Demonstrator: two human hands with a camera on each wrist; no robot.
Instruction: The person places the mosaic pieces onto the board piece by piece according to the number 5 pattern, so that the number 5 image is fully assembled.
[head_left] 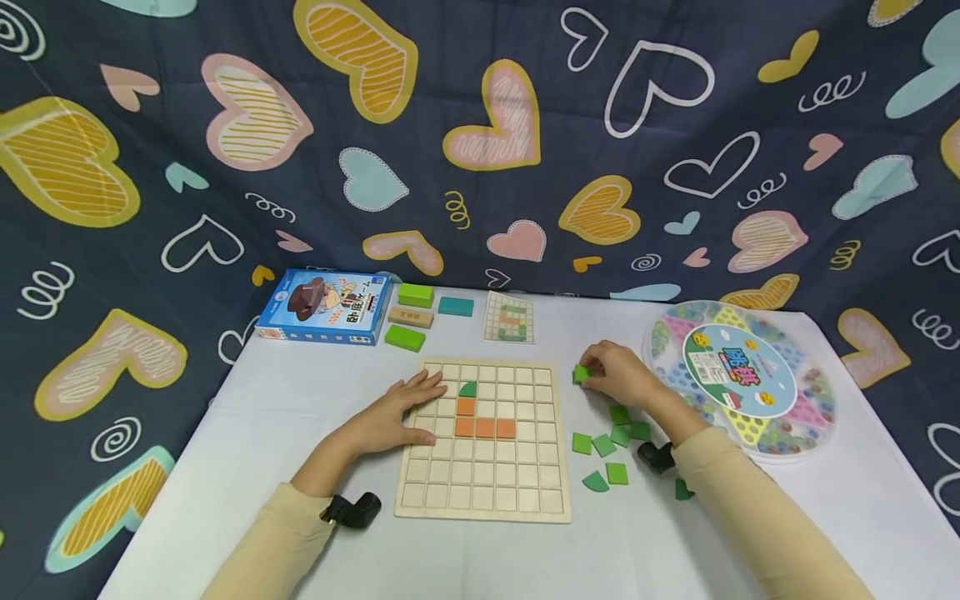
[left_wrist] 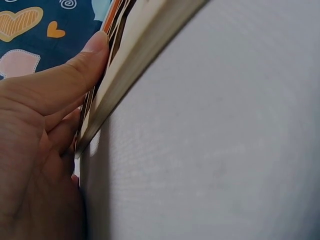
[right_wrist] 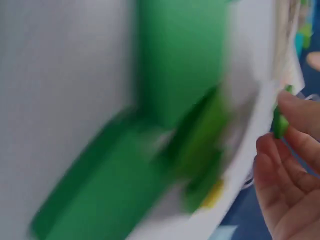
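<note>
I count four orange tiles [head_left: 483, 427] on the grid board [head_left: 480, 492] — one green quarter-round [head_left: 468, 389] at their 12 o'clock. Three green blocks [head_left: 405, 337] — one teal block [head_left: 456, 307].

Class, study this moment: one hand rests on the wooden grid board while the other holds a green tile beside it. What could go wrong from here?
1. The left hand lies over the board's left cells, so it may block a placement there.
2. The right hand only pinches the green tile; it could slip.
3. The right sleeve hangs close to the loose green tiles and might scatter them.
</note>
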